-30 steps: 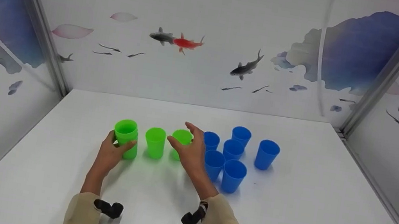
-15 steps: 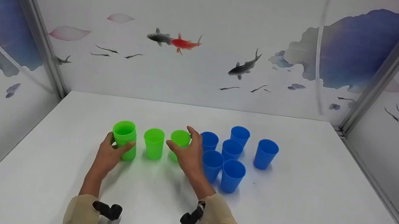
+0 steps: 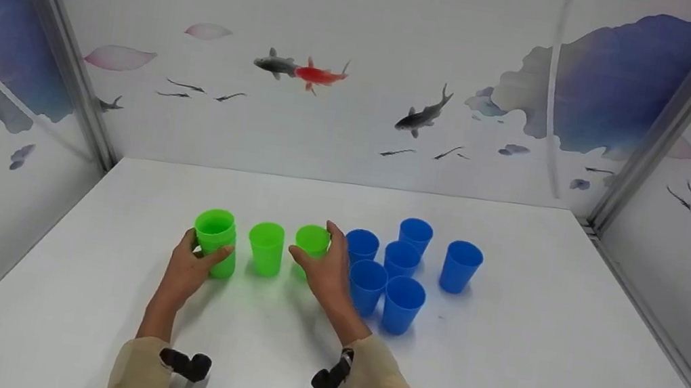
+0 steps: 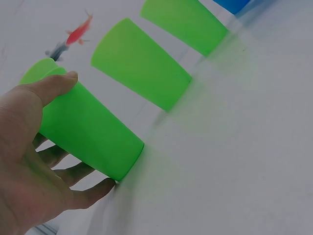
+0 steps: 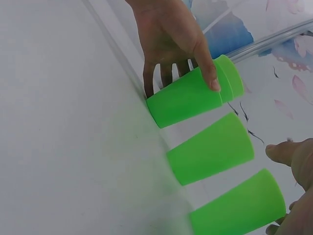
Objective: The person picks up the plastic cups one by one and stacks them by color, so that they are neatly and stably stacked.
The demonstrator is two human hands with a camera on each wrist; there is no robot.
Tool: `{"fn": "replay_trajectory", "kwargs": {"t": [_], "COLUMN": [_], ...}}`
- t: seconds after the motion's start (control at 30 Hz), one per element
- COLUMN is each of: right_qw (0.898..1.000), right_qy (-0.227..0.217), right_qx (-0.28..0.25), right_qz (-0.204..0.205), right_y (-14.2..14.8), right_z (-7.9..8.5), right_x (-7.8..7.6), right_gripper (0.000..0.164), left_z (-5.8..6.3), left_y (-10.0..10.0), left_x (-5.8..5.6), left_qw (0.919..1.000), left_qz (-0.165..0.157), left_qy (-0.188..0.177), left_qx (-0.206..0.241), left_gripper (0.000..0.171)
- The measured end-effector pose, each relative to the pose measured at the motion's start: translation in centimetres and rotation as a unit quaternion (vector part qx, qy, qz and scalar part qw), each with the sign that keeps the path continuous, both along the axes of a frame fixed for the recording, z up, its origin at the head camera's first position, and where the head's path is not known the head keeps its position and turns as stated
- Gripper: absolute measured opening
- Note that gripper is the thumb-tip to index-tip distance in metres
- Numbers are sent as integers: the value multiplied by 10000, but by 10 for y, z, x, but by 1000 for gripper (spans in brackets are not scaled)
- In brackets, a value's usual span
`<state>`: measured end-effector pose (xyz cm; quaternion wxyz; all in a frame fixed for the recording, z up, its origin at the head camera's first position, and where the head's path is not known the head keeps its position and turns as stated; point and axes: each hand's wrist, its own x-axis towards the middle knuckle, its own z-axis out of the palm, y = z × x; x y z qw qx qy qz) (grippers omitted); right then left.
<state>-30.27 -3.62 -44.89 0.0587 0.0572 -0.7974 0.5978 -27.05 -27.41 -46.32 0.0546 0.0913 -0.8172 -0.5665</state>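
Note:
In the head view, my left hand (image 3: 189,270) holds a nested stack of green cups (image 3: 215,243) upright on the table. The left wrist view has the thumb over the side of the stack (image 4: 93,127) near the rim, other fingers behind it. A single green cup (image 3: 266,249) stands just right of the stack. My right hand (image 3: 328,273) is spread at another green cup (image 3: 311,238), partly hiding it. In the right wrist view its thumb stands apart from that cup (image 5: 239,205); whether its other fingers touch the cup cannot be told.
Several blue cups (image 3: 403,305) stand upright close together right of my right hand, and one blue cup (image 3: 461,268) stands apart farther right. White panels with painted fish (image 3: 322,74) rise behind and beside the white table (image 3: 533,359).
The view has shifted slightly. My right hand's fingers have come a little lower and closer together by the right green cup. My left hand keeps its hold on the green stack.

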Motion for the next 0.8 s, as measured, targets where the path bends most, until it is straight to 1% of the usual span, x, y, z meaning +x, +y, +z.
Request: {"fn": "replay_trajectory", "kwargs": {"t": [0.4,0.63,0.8], "right_qw": [9995,9989,9985], "right_qy": [-257,-447,-429], "right_qx": [158,-102,-347], "right_qz": [-85,-80,-19], "right_y": [-2,-1,1], "right_z": [-2,-6,-10], "right_x": [-3,-6,-8], "right_gripper": [81,81,75], "left_z": [0,-1,-1], "left_y": [-1,-1,-1], "left_x": [0,0,0], "left_qw": [10000,10000,10000], "left_qz": [18,14,10], "left_qy": [45,30,-4], "left_qx": [5,-34,-24], "left_gripper": [86,87,86]}}
